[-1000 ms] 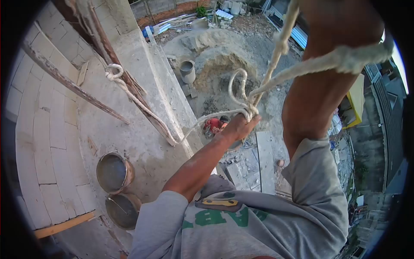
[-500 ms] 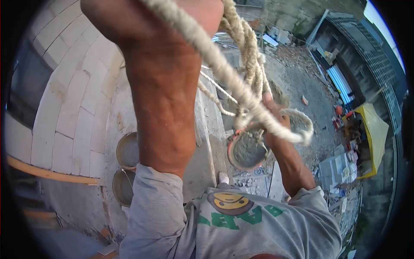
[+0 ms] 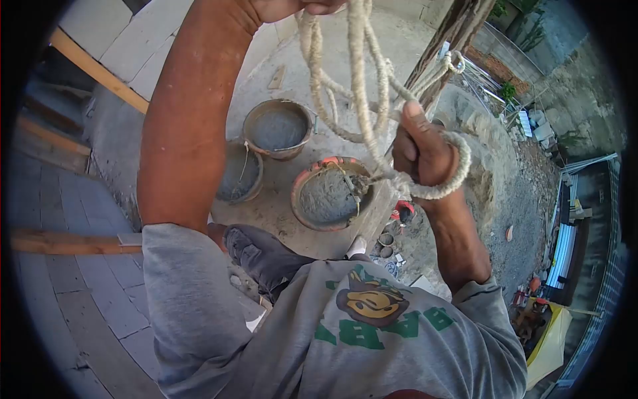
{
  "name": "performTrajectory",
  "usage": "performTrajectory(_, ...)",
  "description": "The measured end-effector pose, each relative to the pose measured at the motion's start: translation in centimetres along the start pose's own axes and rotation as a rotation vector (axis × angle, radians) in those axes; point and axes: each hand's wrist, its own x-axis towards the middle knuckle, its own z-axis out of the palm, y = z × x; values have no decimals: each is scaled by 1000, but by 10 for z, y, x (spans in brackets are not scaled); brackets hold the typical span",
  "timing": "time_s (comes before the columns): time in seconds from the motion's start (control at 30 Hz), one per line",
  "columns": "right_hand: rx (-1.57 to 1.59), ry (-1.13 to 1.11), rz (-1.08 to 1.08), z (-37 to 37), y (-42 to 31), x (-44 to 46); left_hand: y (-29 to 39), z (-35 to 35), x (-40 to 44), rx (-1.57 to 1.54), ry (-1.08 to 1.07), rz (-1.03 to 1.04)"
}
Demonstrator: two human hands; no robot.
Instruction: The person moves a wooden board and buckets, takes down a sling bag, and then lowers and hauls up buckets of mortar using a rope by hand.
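A thick off-white rope [image 3: 359,73] hangs in loose loops between my hands. At the top edge, my left hand [image 3: 299,6] is partly out of view, its fingers curled around the upper strands. My right hand [image 3: 425,149] is closed on the rope with the thumb up, and one loop passes around the wrist side. A knot [image 3: 400,185] lies just below that fist. Beneath it stands a red-rimmed bucket [image 3: 298,189] of wet mortar with a thin handle; whether the rope joins it I cannot tell. Two dark buckets [image 3: 309,136] [image 3: 258,191] of grey mix stand left.
A wooden post [image 3: 458,33] with rope around it rises at the upper right. The platform edge [image 3: 382,213] drops to lower ground, where a person in red [image 3: 403,211] and small buckets [image 3: 386,246] show. Block walling [image 3: 100,219] and a timber beam [image 3: 73,241] are at left.
My view has turned, bringing the buckets nearer the middle and the post into view. My left hand has moved up toward the top edge. The right hand still grips the rope.
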Motion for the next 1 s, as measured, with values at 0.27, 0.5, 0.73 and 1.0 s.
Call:
performTrajectory(0.27, -41, -149, -7, 89, 50, 86, -55, -45, -79, 137, 577, -217)
performTrajectory(0.5, -667, -222, 11, 93, 122, 129, -130, -59, -104, 0, 774, -254)
performTrajectory(0.73, -1227, -223, 11, 40, 171, 142, -167, -29, -92, 158, 589, -367)
performTrajectory(1.0, -1030, 40, 154, -51, 141, 84, -139, 9, -28, 198, 65, -303)
